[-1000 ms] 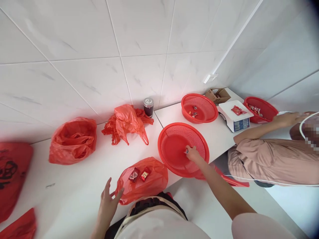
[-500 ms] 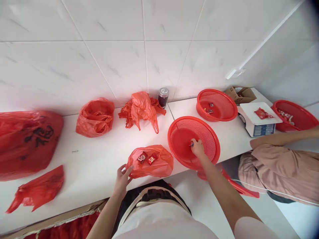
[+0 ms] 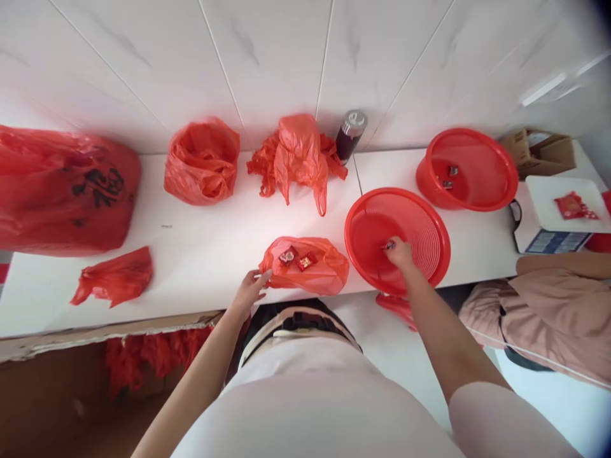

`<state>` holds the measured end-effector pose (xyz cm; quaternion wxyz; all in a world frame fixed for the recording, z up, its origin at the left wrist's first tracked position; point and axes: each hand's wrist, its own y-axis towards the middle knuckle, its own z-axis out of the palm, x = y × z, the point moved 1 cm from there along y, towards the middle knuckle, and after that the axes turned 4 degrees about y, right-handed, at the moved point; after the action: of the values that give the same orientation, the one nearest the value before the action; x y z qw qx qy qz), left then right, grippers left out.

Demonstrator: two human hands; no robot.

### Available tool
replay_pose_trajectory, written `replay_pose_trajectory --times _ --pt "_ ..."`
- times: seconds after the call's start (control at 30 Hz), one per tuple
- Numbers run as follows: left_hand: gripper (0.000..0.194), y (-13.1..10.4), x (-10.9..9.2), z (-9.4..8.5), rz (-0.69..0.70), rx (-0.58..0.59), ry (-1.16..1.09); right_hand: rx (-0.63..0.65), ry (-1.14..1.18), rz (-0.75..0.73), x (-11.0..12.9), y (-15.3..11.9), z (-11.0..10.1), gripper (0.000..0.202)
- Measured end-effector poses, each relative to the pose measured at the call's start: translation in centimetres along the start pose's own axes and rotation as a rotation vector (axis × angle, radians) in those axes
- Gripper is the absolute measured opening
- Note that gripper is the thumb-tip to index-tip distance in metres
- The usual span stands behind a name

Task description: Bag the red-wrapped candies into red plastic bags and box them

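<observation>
Candy (image 3: 390, 245) is pinched in the fingers of the right hand (image 3: 400, 253), with a red basket (image 3: 365, 236) around them. The left hand (image 3: 249, 291), fingers loosely spread, is at a red bag (image 3: 331, 268) holding two sweets (image 3: 287, 256).

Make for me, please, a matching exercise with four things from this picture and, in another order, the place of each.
Column 1
1. left hand
2. right hand
3. flask
4. box

Column 2
A. behind the white scale, near the wall
B. inside the front basket, holding a small wrapped piece
C. between the crumpled bags and the rear basket
D. at the edge of the bag with two packets on it

Right pairs: 1-D, 2-B, 3-C, 4-A
</observation>
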<state>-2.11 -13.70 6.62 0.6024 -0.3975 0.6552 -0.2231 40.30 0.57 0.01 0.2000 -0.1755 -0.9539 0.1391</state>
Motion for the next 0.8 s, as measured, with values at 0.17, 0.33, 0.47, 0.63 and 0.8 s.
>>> replay_pose_trajectory --times 0.17,0.33,0.47,0.63,0.8 --pt "0.039 0.7 -0.5 0.1 0.054 0.064 -0.099 0.073 0.387 -0.075 4.6 -4.2 -2.5 0.041" --pt "0.034 0.7 -1.6 0.9 0.099 0.111 -0.284 0.560 0.890 -0.374 15.3 -12.9 -0.6 0.030" --pt "0.033 0.9 -2.4 1.0 0.112 0.172 -0.426 0.487 0.683 -0.393 19.4 -13.9 5.4 0.026" --pt "0.031 1.0 -3.0 -0.2 0.106 0.199 -0.544 0.421 0.543 -0.381 17.7 -10.8 8.5 0.046" --pt "0.033 0.6 -3.4 -1.3 0.095 0.227 -0.556 0.426 0.324 -0.504 16.3 -10.0 7.1 0.072"
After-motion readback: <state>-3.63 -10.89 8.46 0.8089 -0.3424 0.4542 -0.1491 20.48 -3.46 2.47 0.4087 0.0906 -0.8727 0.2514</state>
